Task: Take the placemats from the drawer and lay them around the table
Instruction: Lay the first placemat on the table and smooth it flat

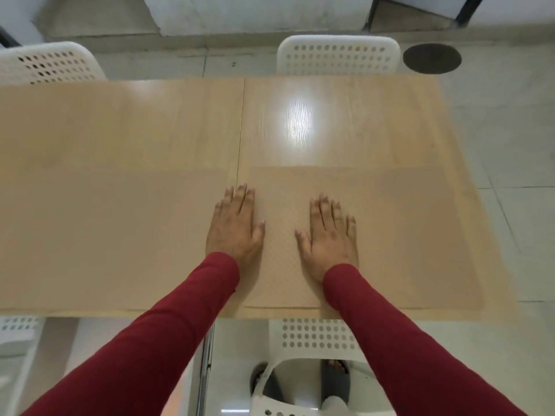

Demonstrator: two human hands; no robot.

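Note:
A tan woven placemat [405, 235] lies flat on the near right part of the light wooden table [150, 130], its front edge along the table's near edge. A second tan placemat [105, 235] lies flat to its left, almost the same colour as the tabletop. My left hand [235, 225] rests palm down with fingers spread where the two mats meet. My right hand [330, 238] lies palm down, fingers spread, on the right placemat. Neither hand holds anything. The drawer is not in view.
White perforated chairs stand at the far side, one at the left [48, 63] and one right of centre [338, 55]. Another white chair [315, 337] is tucked under the near edge below my arms. A dark round mat [432, 58] lies on the tiled floor.

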